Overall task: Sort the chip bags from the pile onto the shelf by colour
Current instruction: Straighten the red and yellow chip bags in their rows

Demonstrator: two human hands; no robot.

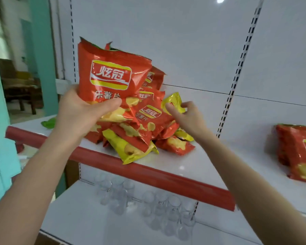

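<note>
Left hand [81, 110]: thumb and fingers curled round red chip bag [109, 75], held upright above the pile.
Right hand [187, 115]: pinching yellow chip bag [173, 101] at the pile's right side.
Pile [140, 135]: red and yellow bags heaped on shelf [184, 163].
Red group [297, 152]: same shelf, far right, well apart.
Glasses [148, 200]: lower shelf.
</note>
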